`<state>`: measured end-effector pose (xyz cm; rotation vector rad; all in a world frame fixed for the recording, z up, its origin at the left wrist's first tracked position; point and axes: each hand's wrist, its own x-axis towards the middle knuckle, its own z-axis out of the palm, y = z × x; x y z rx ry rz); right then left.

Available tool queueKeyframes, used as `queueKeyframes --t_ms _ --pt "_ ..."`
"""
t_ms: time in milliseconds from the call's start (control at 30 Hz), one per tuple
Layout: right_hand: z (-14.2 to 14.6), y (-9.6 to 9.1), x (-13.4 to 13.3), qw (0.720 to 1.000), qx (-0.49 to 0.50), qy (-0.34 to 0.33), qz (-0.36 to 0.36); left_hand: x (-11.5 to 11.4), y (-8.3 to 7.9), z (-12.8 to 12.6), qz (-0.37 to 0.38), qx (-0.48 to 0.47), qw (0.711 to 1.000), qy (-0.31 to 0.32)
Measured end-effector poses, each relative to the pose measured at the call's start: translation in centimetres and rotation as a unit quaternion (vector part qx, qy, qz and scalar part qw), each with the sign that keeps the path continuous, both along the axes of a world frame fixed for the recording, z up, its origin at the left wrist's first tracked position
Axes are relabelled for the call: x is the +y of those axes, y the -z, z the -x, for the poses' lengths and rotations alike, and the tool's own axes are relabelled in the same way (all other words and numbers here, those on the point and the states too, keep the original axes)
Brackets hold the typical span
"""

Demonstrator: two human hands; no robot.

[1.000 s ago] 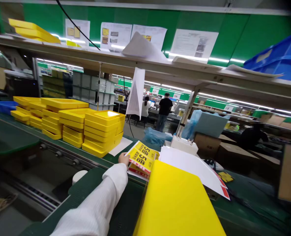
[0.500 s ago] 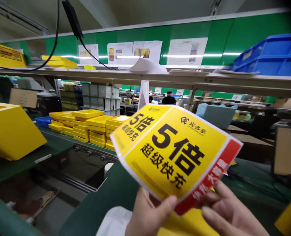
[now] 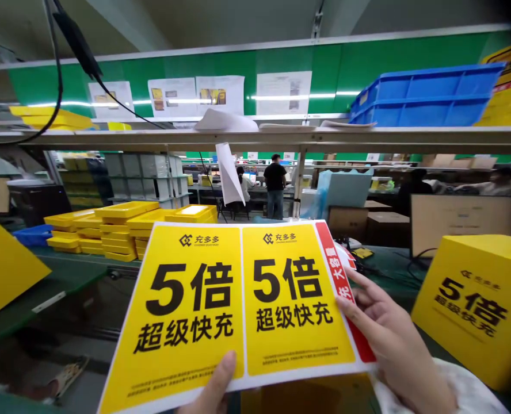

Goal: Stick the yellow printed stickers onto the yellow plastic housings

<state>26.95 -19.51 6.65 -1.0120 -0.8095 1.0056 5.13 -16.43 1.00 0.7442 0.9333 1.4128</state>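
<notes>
Above the green desk (image 3: 61,276): yellow printed card (image 3: 242,299), long axis crosswise, pinched in closed grip by left hand (image 3: 208,394) at lower edge, right hand (image 3: 393,339) at right end.

A yellow printed sheet (image 3: 186,305) reading "5倍 超级快充" twice, with a red strip down its right edge, is held up by both hands. The left hand (image 3: 210,385) grips its bottom edge, thumb in front; the right hand (image 3: 393,345) grips its right edge. Beyond the sheet, stacked yellow trays (image 3: 126,230) sit on a green surface (image 3: 65,276). To its right stands a yellow box (image 3: 475,305) with matching print. Above it, a blue plastic crate (image 3: 428,98) rests on a shelf (image 3: 255,138).
</notes>
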Motion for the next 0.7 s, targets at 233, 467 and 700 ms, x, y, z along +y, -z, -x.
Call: queueKeyframes --t_ms 233,467,700 --pt "-1.6 1.2 0.6 0.94 -0.263 0.201 -0.077 -1.7 -2.6 -2.5 0.019 -0.1 0.994 0.037" --pt "3.7 2.4 -1.5 0.682 -0.615 0.183 -0.352 -2.0 -3.3 -5.2 -0.016 -0.175 0.984 -0.031" --pt "5.4 3.0 -1.4 0.768 -0.541 0.112 -0.324 -1.8 -1.6 -5.1 -0.042 -0.108 0.993 0.01"
